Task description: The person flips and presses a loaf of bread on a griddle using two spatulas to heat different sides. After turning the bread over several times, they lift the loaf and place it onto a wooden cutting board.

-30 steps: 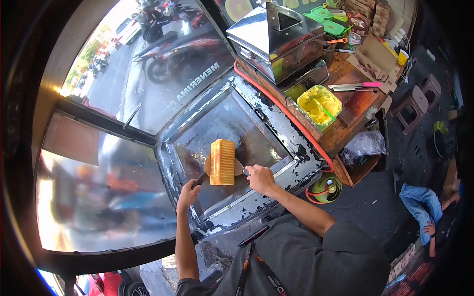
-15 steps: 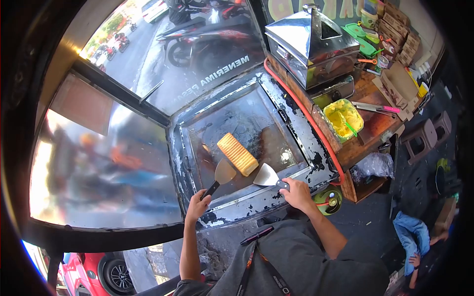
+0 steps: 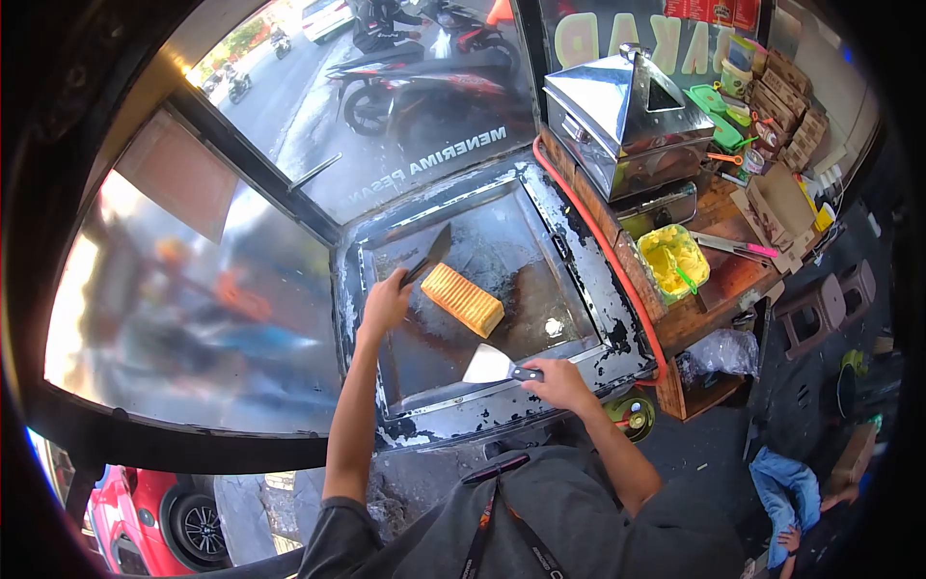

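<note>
A toasted bread loaf (image 3: 463, 299), browned and ridged on top, lies on the dark flat griddle (image 3: 424, 372). My left hand (image 3: 388, 301) is wrapped round the black handle of a scraper (image 3: 439, 246), its blade beside the loaf's far left end. In my right hand (image 3: 561, 384) is a second scraper (image 3: 490, 365) with a wide shiny blade and a dark handle. That blade lies over the griddle's near edge, apart from the loaf's near end.
Right of the griddle runs a red hose (image 3: 617, 265) along a wooden counter (image 3: 694, 314). There stand a tub of yellow spread (image 3: 672, 261), a metal box (image 3: 627, 125), tongs (image 3: 735, 246) and an open carton (image 3: 776, 207). Glass panels border the far and left sides.
My left scraper has swung from the loaf's near side to its far left end. The right one has shifted slightly left and down. The loaf has turned a little.
</note>
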A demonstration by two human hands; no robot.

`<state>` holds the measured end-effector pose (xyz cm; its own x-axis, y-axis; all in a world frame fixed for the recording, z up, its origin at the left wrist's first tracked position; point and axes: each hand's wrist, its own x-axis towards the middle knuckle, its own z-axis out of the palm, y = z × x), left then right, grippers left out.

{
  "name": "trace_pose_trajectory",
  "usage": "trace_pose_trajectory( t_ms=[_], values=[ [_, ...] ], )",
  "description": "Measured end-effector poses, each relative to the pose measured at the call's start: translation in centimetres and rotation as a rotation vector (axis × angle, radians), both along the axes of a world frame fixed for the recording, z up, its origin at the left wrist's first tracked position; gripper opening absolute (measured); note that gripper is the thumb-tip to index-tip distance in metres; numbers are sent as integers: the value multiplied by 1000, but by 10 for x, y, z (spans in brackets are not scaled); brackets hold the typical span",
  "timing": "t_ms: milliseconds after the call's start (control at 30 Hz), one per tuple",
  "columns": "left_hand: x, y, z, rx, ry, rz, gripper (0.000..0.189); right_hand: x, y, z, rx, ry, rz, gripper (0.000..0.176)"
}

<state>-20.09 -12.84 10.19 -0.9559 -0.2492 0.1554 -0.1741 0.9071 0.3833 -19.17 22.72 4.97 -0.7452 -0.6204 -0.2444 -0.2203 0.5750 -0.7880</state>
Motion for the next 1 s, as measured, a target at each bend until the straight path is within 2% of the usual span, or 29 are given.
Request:
trace_pose_trajectory(
  t_ms=[100, 133, 233, 267, 367, 433, 500, 567, 667, 767, 800, 867, 933, 1000],
  values=[
    [-28, 4, -7, -229, -179, -65, 24, -10, -16, -17, -49, 51, -106, 36],
    [-34, 7, -7, -297, -257, -92, 22, -17, -12, -28, -75, 155, -129, 36],
    [-29, -1, 5, -360, -332, -228, 18, -34, 7, -40, -40, 317, -315, 35],
    [-23, -4, 9, -314, -320, -268, 18, -39, 13, -37, -15, 358, -380, 34],
    [-6, -9, 25, 154, -577, -152, 20, -52, 23, -26, 51, 464, -444, 32],
    [12, -13, 10, 446, -505, -17, 21, -54, 17, -21, 67, 531, -436, 31],
    [26, -12, -1, 677, -476, 123, 21, -46, 1, -22, 92, 648, -318, 31],
    [27, -11, -15, 669, -460, 180, 22, -33, -12, -19, 83, 750, -154, 32],
    [25, -4, -25, 569, -444, 203, 21, -23, -7, -10, -35, 560, -124, 32],
    [24, -9, -45, 174, -241, -68, 20, -33, 3, -21, 17, 269, -236, 35],
    [24, -5, -42, 179, -270, -63, 22, -40, 4, -29, 80, 201, -282, 37],
    [24, 2, -35, 188, -330, -56, 27, -54, -6, -55, 45, 196, -271, 37],
    [27, 8, -30, 294, -374, -43, 28, -60, -20, -54, 10, 184, -259, 36],
    [27, 8, -30, 360, -391, -9, 28, -57, -42, -48, -25, 336, -231, 34]
  ],
)
